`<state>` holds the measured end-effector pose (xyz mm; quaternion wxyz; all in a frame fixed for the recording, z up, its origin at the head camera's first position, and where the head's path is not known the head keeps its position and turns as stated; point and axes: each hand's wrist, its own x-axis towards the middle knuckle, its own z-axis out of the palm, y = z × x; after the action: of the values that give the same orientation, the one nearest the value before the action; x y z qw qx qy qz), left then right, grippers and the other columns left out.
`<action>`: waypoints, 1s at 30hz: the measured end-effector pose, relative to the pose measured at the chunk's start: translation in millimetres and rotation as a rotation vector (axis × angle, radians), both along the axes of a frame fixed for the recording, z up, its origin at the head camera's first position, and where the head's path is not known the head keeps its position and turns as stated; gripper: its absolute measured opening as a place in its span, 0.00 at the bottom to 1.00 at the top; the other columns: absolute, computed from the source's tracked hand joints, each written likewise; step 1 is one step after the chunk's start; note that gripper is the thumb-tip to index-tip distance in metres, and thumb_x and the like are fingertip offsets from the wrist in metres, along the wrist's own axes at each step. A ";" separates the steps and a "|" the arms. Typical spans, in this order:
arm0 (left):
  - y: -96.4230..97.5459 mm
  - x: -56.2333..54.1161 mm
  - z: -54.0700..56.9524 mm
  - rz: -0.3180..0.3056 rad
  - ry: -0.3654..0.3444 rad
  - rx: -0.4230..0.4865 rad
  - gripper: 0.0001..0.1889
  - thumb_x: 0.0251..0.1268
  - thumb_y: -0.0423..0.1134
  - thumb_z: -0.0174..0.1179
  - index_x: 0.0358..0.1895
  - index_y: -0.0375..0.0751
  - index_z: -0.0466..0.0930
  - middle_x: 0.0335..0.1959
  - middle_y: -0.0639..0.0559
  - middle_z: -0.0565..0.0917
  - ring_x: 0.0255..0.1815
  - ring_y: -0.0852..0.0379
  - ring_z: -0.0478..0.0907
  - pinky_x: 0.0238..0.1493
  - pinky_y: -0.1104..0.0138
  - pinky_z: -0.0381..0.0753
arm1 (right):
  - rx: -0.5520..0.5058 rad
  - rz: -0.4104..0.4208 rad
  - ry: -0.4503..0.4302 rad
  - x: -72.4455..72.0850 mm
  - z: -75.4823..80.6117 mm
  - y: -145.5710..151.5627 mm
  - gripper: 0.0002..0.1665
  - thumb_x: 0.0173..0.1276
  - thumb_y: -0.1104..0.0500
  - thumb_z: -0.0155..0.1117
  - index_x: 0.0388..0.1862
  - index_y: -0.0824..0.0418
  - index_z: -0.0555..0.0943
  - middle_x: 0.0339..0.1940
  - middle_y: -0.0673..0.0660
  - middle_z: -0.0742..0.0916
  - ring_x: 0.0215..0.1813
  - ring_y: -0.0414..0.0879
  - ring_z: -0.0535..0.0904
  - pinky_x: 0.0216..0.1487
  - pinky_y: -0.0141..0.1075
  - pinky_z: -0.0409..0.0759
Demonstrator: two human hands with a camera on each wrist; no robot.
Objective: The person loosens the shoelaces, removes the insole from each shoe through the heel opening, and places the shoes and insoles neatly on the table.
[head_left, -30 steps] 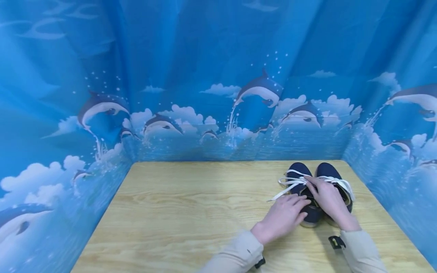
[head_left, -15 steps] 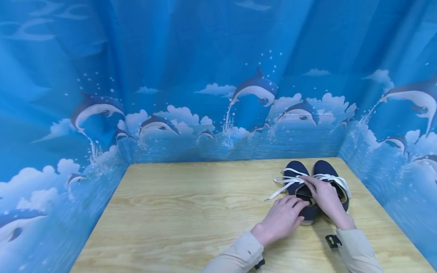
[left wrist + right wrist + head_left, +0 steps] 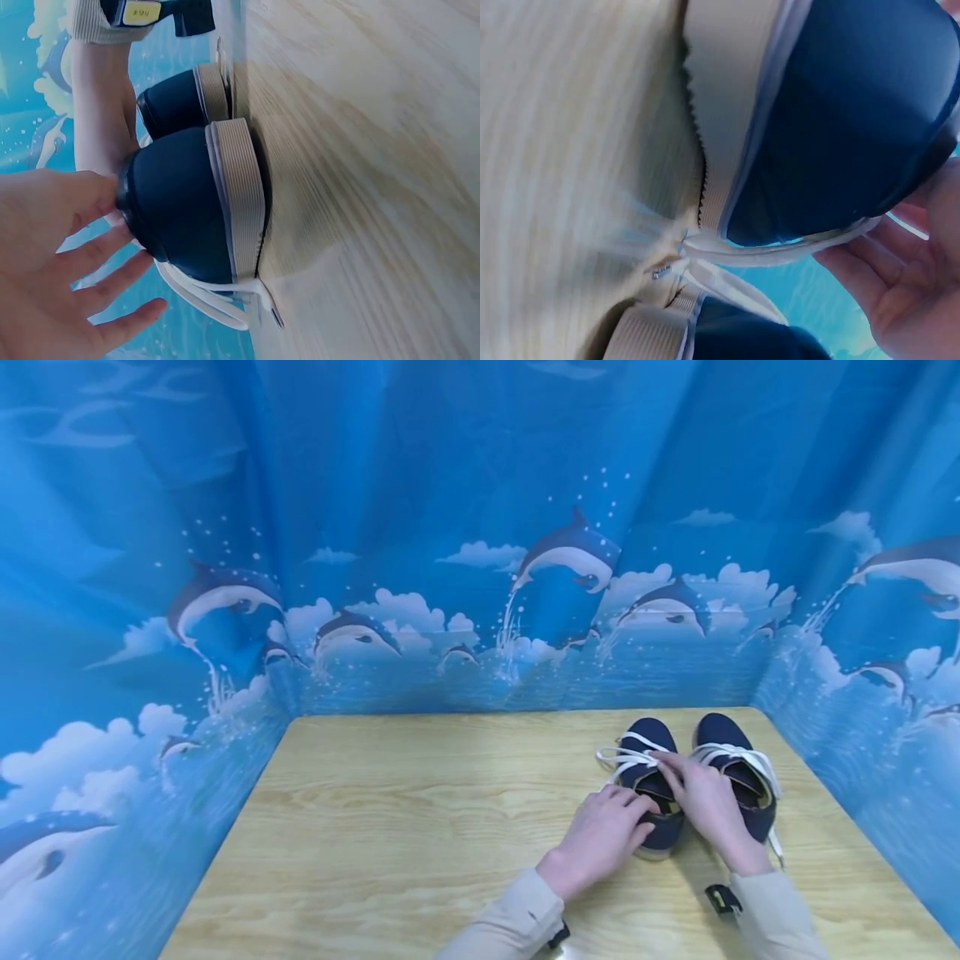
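Left hand (image 3: 596,835), fingers apart, at nearer shoe (image 3: 180,202); right hand (image 3: 707,803) at its laces (image 3: 632,758), grip unclear. Likely light, soft-sided; best held by heel (image 3: 664,838), beside left hand.

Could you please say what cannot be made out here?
Undersides of shoes: hidden against table, head view.
Lettering on label: too blurred, left wrist view.
Base of left hand: cut off by left edge, left wrist view.
Whether right hand pinches laces: too small to tell, head view.

A person's left hand (image 3: 603,833) and right hand (image 3: 708,797) are touching a navy shoe (image 3: 648,782), white laces (image 3: 628,760) lying just beyond the left fingers; a second shoe (image 3: 738,772) is sitting beside the right fingers.
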<state>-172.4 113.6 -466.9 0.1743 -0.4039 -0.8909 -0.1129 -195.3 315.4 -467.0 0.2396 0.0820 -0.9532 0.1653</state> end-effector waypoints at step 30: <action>9.1 20.4 -10.2 0.391 -0.114 0.101 0.48 0.65 0.72 0.55 0.70 0.31 0.68 0.61 0.41 0.80 0.49 0.53 0.84 0.35 0.66 0.85 | -0.003 0.025 -0.072 -5.4 -13.7 5.6 0.17 0.73 0.68 0.58 0.57 0.65 0.84 0.31 0.71 0.87 0.27 0.65 0.82 0.27 0.59 0.75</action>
<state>-152.0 122.7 -477.1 0.1620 -0.2068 -0.9541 -0.1441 -200.7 321.0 -480.7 0.2032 0.0877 -0.9598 0.1726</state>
